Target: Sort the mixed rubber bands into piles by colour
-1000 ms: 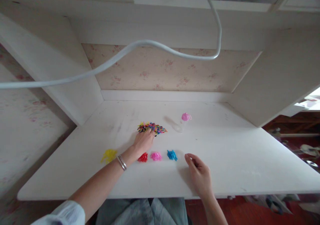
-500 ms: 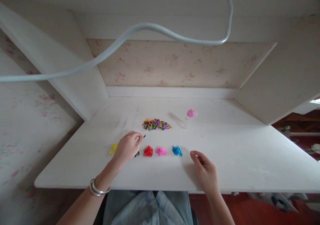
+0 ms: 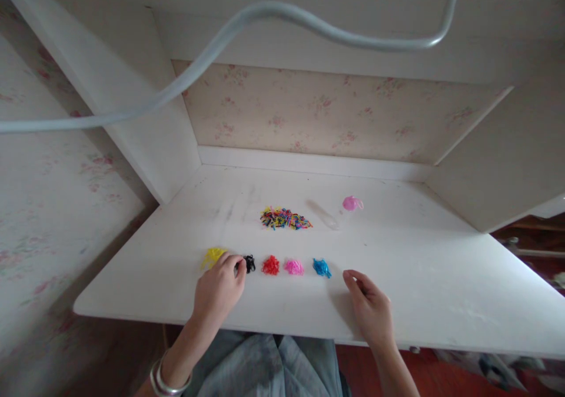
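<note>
My left hand (image 3: 219, 288) lies on the white desk (image 3: 424, 279) with its fingers curled. Its thumb and forefinger are pinched at the left edge of a small black pile of bands (image 3: 250, 263). That pile sits in a front row with a yellow pile (image 3: 212, 256), a red pile (image 3: 271, 264), a pink pile (image 3: 293, 266) and a blue pile (image 3: 322, 267). Behind the row lies a larger mixed-colour heap of bands (image 3: 285, 219). My right hand (image 3: 371, 306) rests right of the blue pile, fingers curled in, with nothing visible in them.
A clear small bottle (image 3: 325, 215) with a pink cap (image 3: 352, 203) lies on its side right of the heap. A grey cable (image 3: 185, 82) hangs across the upper view. White cabinet walls flank the desk; my lap shows below the front edge.
My left hand drew back from the mixed heap carrying a small black band and now sits at the black pile. My right hand stayed in place. The camera view shifted.
</note>
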Motion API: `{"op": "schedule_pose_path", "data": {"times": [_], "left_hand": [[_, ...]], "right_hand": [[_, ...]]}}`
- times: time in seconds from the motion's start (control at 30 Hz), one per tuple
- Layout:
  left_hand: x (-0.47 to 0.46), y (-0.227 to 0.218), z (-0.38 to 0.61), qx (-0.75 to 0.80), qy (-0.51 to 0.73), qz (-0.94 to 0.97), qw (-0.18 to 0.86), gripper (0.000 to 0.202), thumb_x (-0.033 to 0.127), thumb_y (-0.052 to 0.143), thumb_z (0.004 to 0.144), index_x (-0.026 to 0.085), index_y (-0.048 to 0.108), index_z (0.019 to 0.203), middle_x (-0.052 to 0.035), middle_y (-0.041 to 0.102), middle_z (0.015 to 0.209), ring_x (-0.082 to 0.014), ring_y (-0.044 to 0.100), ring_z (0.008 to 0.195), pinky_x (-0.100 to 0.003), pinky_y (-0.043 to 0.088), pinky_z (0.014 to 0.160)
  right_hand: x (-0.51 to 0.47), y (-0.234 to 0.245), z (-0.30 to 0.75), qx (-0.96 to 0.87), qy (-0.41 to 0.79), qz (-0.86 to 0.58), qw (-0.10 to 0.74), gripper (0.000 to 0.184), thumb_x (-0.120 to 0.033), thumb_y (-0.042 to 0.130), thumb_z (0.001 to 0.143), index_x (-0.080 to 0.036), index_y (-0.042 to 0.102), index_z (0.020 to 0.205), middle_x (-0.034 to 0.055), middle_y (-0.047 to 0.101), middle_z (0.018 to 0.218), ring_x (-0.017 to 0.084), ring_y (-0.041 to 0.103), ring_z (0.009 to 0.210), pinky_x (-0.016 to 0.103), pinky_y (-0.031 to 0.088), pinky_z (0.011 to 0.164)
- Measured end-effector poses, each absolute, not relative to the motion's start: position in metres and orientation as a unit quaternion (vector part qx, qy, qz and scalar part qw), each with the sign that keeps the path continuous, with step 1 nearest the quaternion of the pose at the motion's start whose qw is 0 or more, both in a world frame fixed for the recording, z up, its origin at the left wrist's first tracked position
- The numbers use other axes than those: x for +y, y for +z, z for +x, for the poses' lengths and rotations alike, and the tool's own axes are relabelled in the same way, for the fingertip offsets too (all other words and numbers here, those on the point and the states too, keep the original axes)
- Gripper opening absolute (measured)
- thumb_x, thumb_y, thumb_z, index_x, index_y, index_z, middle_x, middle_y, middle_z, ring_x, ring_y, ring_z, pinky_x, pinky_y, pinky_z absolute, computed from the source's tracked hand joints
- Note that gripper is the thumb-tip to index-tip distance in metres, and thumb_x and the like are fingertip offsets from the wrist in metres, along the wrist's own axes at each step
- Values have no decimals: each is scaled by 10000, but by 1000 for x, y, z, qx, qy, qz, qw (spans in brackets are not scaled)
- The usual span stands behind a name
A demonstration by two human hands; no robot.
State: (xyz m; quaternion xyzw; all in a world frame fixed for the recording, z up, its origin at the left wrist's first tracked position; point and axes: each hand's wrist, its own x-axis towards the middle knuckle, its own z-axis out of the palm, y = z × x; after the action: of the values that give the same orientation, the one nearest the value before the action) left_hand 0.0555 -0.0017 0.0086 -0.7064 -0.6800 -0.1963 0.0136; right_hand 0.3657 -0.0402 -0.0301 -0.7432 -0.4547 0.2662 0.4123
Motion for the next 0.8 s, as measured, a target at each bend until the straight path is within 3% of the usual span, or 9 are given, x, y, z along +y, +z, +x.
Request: {"op": "schedule_pose_path", "data": {"times": [0.2,0.27,0.37,0.57,0.8], "left_hand": [[-8,1,44,-660,-282,-696,-20,223,343,444,880,212,619,925,-43,665,926,-179,629,815,-255,455,684],[-14,-4,38,-638,-334,-688,-83,236,356,443,885,200,610,945,-48,664,925,-169,623,836,-249,467,719],[-23,-11,31,-623,-380,-655,-198,248,376,448,883,194,610,928,-31,672,844,-138,619,732,-217,479,650],[-31,-17,26,-608,-381,-644,-266,268,377,466,869,185,632,955,-16,667,765,-132,599,644,-212,471,575],[-26,-16,21,-600,-388,-642,-279,289,394,476,862,189,652,964,-28,680,815,-149,618,696,-232,495,614]], "right_hand": [[-39,-31,364,-460,254,-753,396,481,-574,521,772,-158,686,946,1,582,660,127,498,600,207,362,549],[-37,-32,364,-468,256,-750,391,488,-576,522,766,-153,688,942,0,578,647,126,495,590,207,359,539],[-33,-29,364,-483,267,-741,381,489,-572,507,773,-148,689,935,2,584,637,125,493,572,208,353,521],[-3,5,347,-603,193,-738,234,373,-505,447,820,-238,704,869,-28,571,537,118,512,510,211,340,514],[60,31,305,-661,80,-744,50,347,-413,386,895,-319,628,1125,32,692,891,172,629,784,237,389,643]]}}
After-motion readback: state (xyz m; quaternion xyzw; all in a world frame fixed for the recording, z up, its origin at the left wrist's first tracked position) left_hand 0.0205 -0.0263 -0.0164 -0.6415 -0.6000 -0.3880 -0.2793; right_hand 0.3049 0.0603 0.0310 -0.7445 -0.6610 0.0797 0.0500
